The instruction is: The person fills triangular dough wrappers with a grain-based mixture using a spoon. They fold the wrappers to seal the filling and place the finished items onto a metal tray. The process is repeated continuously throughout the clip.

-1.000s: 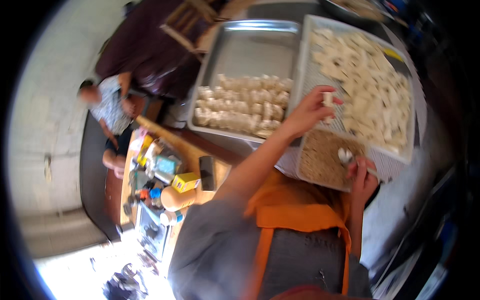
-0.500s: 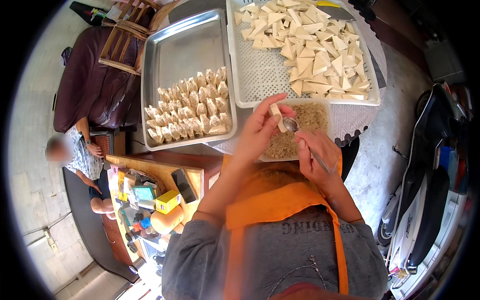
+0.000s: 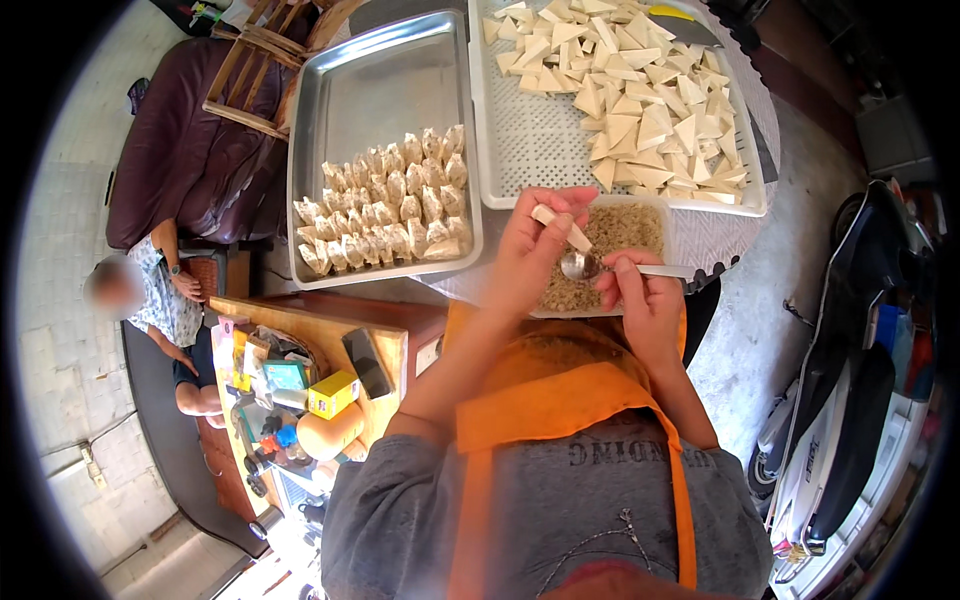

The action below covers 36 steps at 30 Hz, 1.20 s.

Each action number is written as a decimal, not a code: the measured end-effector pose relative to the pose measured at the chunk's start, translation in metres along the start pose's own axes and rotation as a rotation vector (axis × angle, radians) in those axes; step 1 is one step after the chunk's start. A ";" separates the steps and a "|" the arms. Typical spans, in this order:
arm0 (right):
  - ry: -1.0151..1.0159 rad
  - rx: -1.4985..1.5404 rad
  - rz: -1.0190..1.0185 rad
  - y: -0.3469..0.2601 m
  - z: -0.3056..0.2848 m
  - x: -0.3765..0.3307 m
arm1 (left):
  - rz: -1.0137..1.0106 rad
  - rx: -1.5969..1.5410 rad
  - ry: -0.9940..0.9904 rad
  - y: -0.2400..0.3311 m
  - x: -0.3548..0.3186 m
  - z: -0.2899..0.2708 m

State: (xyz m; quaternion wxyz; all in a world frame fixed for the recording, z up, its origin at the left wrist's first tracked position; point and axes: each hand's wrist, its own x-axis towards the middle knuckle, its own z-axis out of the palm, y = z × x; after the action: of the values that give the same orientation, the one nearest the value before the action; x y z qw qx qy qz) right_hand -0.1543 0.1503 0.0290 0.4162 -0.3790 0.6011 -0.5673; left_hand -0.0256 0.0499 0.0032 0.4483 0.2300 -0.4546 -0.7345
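My left hand [image 3: 532, 250] pinches a pale tofu triangle [image 3: 562, 226] between thumb and fingers. My right hand [image 3: 645, 298] grips a metal spoon [image 3: 579, 267], whose bowl is right at the lower end of that triangle and whose handle points right. Both hands are over a box of crumbly brownish filling [image 3: 628, 232], close in front of my apron. Whether the spoon's bowl carries filling is hard to tell. Up and to the left, filled tofu pieces [image 3: 395, 205] stand in rows in a steel tray [image 3: 385, 85].
Behind the box, a white perforated tray [image 3: 525, 130] holds a heap of plain tofu triangles [image 3: 655, 110] and a yellow-handled blade [image 3: 685, 27]. At left, a wooden table [image 3: 385, 345] carries a phone [image 3: 366, 362] and boxes. A person [image 3: 175, 290] sits beyond it; a motorcycle [image 3: 840, 430] stands right.
My right hand has turned the spoon, so its handle now points right instead of down toward me. The tofu triangle in my left hand has tilted.
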 end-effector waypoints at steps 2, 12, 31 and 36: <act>0.057 0.183 -0.079 0.006 0.003 0.004 | 0.041 0.106 -0.039 -0.003 -0.001 0.002; 0.033 -0.417 -0.502 -0.002 -0.004 0.010 | -0.192 0.202 -0.012 0.000 -0.009 0.006; -0.063 -0.617 -0.810 0.005 -0.002 0.001 | -0.314 0.158 -0.051 0.007 -0.009 -0.004; -0.064 -0.596 -0.844 0.014 0.000 0.004 | -0.304 0.227 -0.074 0.004 -0.012 -0.005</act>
State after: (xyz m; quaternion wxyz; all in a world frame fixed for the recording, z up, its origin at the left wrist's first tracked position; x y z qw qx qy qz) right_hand -0.1551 0.1479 0.0152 0.0432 -0.7079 0.5181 -0.4781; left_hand -0.0145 0.0569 0.0031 0.2864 0.3179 -0.5106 -0.7458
